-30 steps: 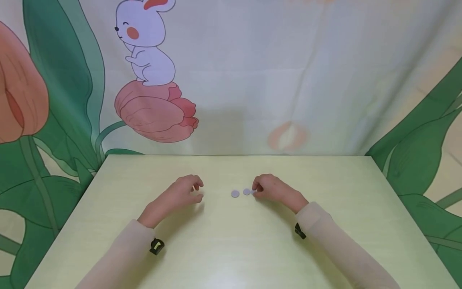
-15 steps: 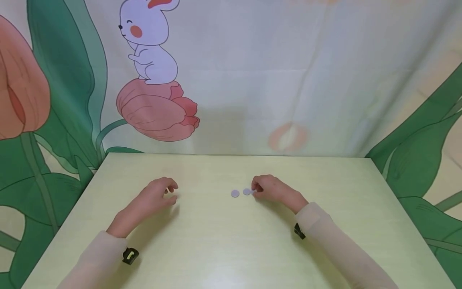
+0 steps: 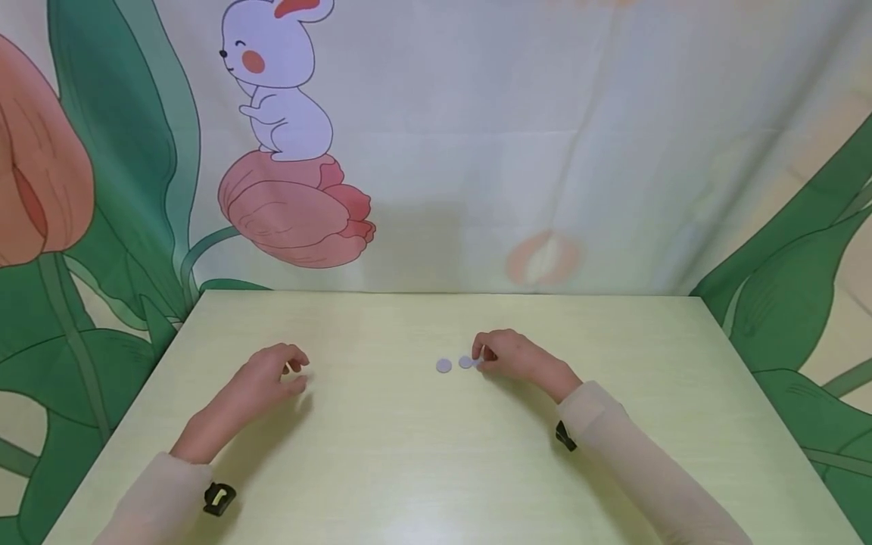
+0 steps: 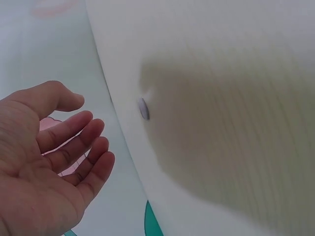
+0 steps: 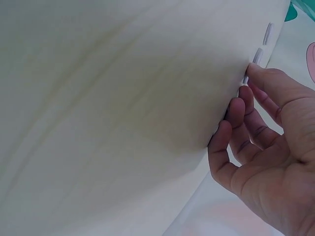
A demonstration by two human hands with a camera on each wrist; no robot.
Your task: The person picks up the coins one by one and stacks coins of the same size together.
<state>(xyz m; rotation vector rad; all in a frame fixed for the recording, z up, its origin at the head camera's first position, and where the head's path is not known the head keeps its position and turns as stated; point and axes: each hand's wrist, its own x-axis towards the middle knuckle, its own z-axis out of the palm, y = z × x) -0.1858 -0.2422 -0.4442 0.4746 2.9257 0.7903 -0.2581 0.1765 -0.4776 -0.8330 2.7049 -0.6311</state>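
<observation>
Two small round pale-purple discs lie flat on the table, the left disc (image 3: 444, 365) and the middle disc (image 3: 465, 362). Thumb and fingertips of my right hand (image 3: 514, 356) pinch a third disc (image 5: 245, 78) right at the tabletop, mostly covered by the fingers. It sits in line with the other two, close by the middle one. My left hand (image 3: 269, 378) hovers over the left part of the table, fingers loosely bent and holding nothing. In the left wrist view, a single disc (image 4: 143, 109) shows past the fingertips.
A pale yellow wood-grain table (image 3: 409, 454) lies under both hands. Behind it hangs a curtain (image 3: 436, 151) printed with a rabbit and tulips, meeting the table's far edge. Small black devices are strapped at both sleeves.
My left hand has drawn away to the left and slightly toward me, away from the discs. The right hand keeps its place at the third disc.
</observation>
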